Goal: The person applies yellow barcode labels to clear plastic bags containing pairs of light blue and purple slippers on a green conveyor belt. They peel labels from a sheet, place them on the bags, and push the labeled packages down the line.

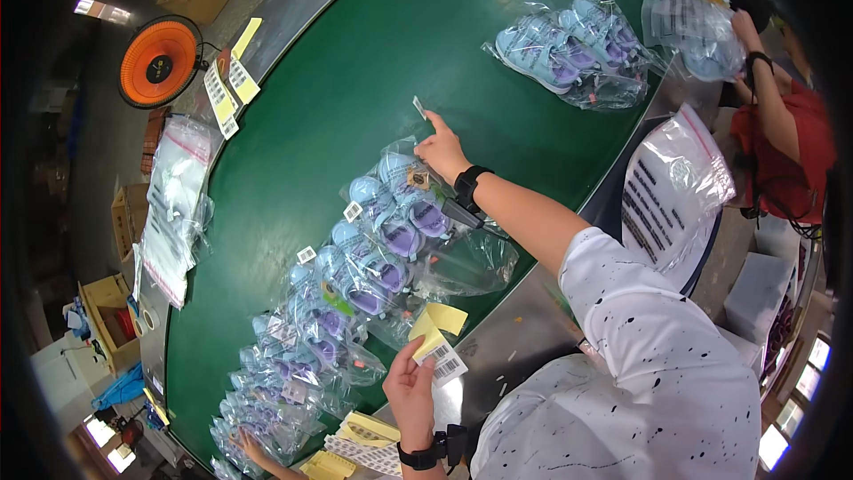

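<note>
My left hand [411, 391] pinches a yellow-backed sheet of barcode labels [442, 361] at the belt's near edge. My right hand [442, 149] reaches over the green belt, its index finger stretched out with a small white sticker [419, 107] at the tip. Just below that hand lies a pair of light blue and lilac shoes [400, 200] in a clear plastic bag. More bagged shoes [360, 271] lie beside it in a row toward the lower left, several with small white barcode stickers [353, 212] on them.
Two bagged pairs of shoes [569, 44] lie farther up the belt [329, 71]. Plastic bags [675, 187] are stacked at the right edge. Label sheets [233, 89] and more bags [178, 204] line the far edge, near an orange fan [160, 62]. A co-worker in red [795, 142] handles a bag; another person's hand [253, 449] shows at lower left.
</note>
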Motion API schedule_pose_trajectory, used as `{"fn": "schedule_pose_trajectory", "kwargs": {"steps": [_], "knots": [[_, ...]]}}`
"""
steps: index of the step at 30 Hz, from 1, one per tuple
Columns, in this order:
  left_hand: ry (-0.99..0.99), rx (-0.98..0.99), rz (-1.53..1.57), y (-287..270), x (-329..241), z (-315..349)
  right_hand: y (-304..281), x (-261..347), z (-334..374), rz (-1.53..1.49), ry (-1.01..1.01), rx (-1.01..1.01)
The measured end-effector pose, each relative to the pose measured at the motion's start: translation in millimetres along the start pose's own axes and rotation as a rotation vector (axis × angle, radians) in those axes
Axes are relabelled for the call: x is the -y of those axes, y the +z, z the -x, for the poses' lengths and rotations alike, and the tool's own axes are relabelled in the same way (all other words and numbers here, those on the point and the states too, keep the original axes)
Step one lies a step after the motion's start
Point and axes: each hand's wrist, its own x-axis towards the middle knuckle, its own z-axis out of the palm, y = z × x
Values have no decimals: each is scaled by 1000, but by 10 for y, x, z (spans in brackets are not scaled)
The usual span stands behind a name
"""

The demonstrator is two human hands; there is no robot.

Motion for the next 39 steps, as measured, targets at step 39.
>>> {"fn": "schedule_pose_trajectory", "kwargs": {"steps": [39], "knots": [[-30,-9,156,254,34,-113,-2311,305,-604,1200,-552,-227]]}}
